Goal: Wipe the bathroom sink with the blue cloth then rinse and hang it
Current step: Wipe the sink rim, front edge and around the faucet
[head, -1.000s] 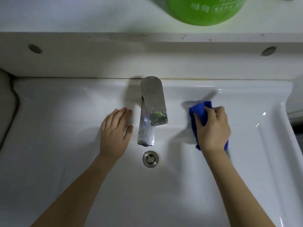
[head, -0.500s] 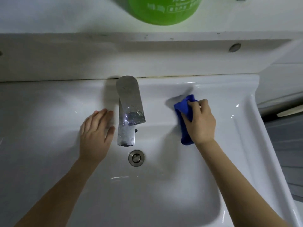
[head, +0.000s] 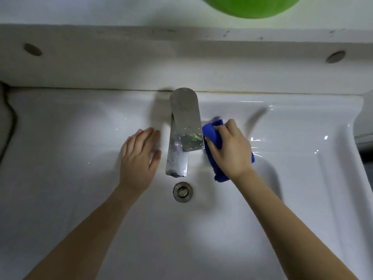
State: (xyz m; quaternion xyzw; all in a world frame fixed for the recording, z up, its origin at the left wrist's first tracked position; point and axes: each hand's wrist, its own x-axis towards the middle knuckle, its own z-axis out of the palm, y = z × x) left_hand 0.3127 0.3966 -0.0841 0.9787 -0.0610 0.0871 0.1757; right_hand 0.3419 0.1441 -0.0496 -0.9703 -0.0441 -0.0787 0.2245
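Right hand [head: 232, 150] is clamping the cloth [head: 214, 136] flat on the sink [head: 302, 138] ledge, touching the tap's [head: 185, 126] right side, near the back edge. Left hand [head: 139, 158] is lying open, empty, bracing left of the tap. Best: be keeping the palm flat, working round the tap base, overlapping strokes.

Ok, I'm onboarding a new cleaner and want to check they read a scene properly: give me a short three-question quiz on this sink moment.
1. True or false: the left hand holds the blue cloth.
2. Which side of the faucet is the cloth on: A) its left, B) its right?
3. What lies in the sink just below the faucet spout?

Key: 1 false, the right hand grips it and the left rests flat on the sink; 2 B; 3 the drain.
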